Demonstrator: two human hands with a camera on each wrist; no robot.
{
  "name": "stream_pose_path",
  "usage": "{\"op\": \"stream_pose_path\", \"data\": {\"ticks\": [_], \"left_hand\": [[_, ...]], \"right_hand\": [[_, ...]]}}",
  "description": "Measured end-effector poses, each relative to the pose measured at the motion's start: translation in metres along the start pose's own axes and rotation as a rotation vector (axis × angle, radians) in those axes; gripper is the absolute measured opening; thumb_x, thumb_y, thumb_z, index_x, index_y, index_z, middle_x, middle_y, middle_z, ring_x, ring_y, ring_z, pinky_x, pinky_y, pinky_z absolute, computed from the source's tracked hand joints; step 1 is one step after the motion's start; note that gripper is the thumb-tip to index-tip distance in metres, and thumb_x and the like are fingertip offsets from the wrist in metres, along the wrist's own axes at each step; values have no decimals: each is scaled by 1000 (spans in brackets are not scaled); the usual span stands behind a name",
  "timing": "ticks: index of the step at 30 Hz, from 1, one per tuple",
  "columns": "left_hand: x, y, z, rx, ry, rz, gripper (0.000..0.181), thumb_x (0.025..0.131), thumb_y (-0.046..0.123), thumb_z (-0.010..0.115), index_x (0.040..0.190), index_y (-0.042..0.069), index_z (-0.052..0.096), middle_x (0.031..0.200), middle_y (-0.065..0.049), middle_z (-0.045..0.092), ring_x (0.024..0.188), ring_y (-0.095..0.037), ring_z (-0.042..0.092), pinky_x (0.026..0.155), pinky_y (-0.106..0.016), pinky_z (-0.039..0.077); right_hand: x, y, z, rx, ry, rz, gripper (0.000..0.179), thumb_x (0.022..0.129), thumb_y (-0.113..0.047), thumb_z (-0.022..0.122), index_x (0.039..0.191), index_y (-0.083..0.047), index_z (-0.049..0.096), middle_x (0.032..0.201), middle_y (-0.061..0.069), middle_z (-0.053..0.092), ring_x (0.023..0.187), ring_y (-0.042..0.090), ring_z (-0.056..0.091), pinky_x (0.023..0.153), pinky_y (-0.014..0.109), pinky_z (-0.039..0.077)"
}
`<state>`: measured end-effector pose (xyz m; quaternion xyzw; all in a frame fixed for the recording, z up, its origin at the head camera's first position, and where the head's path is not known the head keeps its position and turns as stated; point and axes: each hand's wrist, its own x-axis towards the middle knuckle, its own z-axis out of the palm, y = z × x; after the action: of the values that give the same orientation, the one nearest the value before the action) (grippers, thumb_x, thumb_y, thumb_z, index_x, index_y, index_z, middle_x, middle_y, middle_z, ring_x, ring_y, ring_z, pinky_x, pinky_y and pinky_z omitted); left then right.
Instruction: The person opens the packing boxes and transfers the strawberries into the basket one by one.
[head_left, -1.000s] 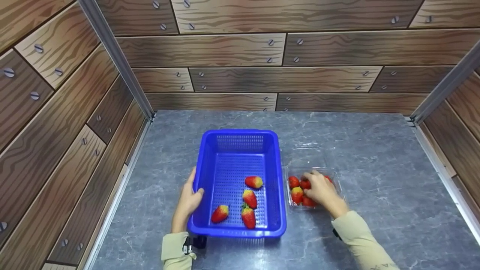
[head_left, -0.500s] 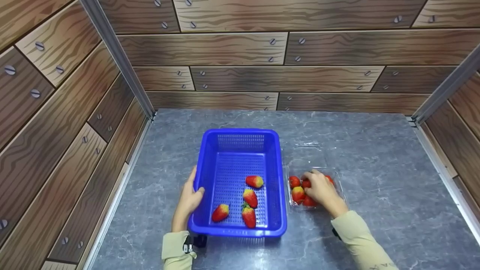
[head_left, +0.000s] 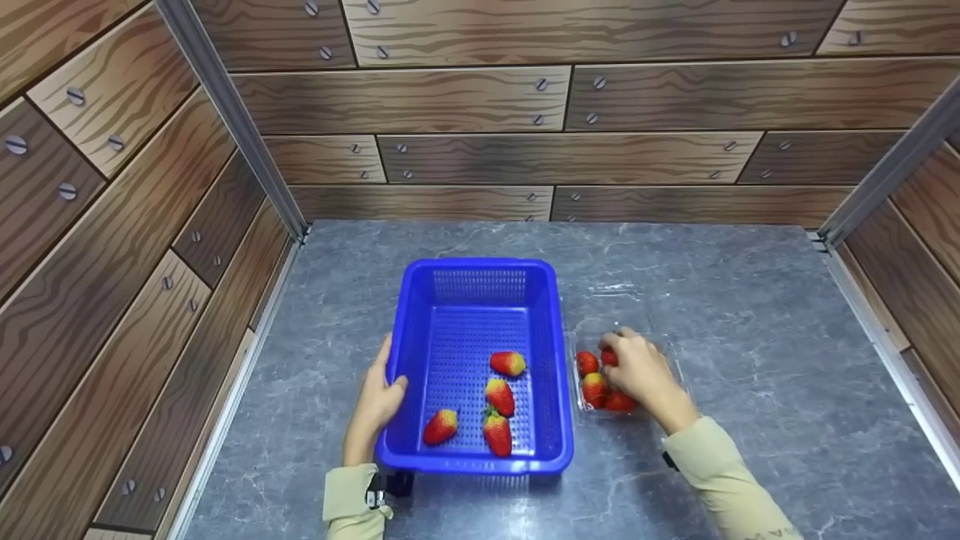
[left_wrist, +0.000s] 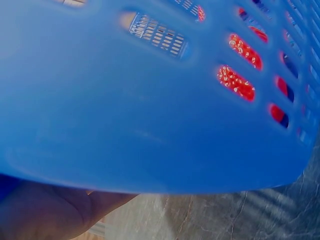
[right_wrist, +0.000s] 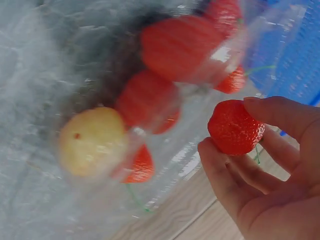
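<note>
My left hand (head_left: 379,401) grips the left side of a blue plastic basket (head_left: 474,466), its thumb over the rim. Several red strawberries with yellowish ends, such as this strawberry (head_left: 440,427), lie inside the basket. In the right wrist view my right hand (right_wrist: 280,165) pinches a red strawberry (right_wrist: 235,127) between thumb and fingers. It is just above an open clear plastic box (head_left: 573,375) to the right of the basket. More strawberries (head_left: 594,390) sit in that box, partly hidden by the hand. The left wrist view is mostly filled by the basket's slotted wall (left_wrist: 125,125).
The box's clear lid (head_left: 616,300) lies folded back behind it on the grey marbled table (head_left: 765,360). Wood-patterned panels (head_left: 480,157) with metal corner strips enclose the table at the back and both sides.
My right hand has risen slightly and shifted a little toward the back left, with a strawberry now lifted in its fingers. The left hand and the basket have stayed put.
</note>
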<state>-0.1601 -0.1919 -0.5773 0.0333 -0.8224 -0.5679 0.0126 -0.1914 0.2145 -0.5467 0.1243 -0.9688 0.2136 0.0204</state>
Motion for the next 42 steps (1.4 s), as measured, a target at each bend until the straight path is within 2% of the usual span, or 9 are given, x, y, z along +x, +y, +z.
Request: {"op": "stream_pose_path", "data": {"ticks": [3, 8, 19, 22, 26, 33, 42], "left_hand": [[-1, 0, 0, -23, -5, -25, 79, 84, -13, 49, 157, 5, 23, 156, -27, 28, 135, -48, 38, 111, -58, 33], [-2, 1, -1, -28, -4, -32, 79, 85, -13, 49, 157, 6, 23, 157, -27, 28, 136, -48, 37, 112, -59, 32], [-2, 1, -1, -19, -1, -22, 79, 85, -12, 50, 157, 6, 24, 158, -25, 25, 137, -47, 36, 113, -58, 30], [-1, 0, -1, -30, -1, 6, 79, 83, -13, 49, 156, 3, 24, 157, -27, 26, 137, -48, 36, 113, -59, 30], [-1, -1, -1, -42, 1, 39, 79, 81, -14, 49, 155, -1, 25, 156, -29, 27, 138, -47, 35, 114, -58, 28], [-1, -1, -1, -58, -5, 16, 78, 83, -14, 49, 156, 1, 24, 157, -28, 26, 137, -48, 35, 114, -57, 29], [-1, 1, 0, -32, -5, -1, 79, 84, -12, 50, 157, 4, 25, 157, -26, 27, 137, -47, 36, 114, -58, 29]], "right_hand": [[1, -10, -6, 0, 4, -16, 33, 72, -2, 74, 106, -3, 71, 99, 15, 62, 88, 42, 64, 73, 57, 56], [4, -25, -13, -1, 31, -55, 34, 72, -1, 73, 105, -4, 71, 100, 14, 62, 88, 42, 64, 68, 56, 56], [10, -60, -17, 31, 130, -186, 32, 70, -2, 77, 102, -6, 72, 96, 10, 61, 87, 35, 63, 72, 53, 55], [13, -71, -15, 53, 138, -208, 29, 71, -2, 78, 100, -6, 73, 94, 8, 61, 85, 34, 62, 73, 51, 55], [16, -87, -12, 80, 115, -210, 28, 73, -2, 77, 100, -7, 73, 94, 7, 61, 85, 31, 62, 73, 48, 56], [25, -116, -7, 119, 57, -226, 30, 74, -1, 77, 103, -7, 73, 94, 5, 61, 87, 27, 62, 77, 43, 57], [44, -150, 0, 152, 22, -291, 30, 72, 0, 74, 101, -7, 73, 94, 7, 62, 87, 30, 62, 75, 44, 56]]}}
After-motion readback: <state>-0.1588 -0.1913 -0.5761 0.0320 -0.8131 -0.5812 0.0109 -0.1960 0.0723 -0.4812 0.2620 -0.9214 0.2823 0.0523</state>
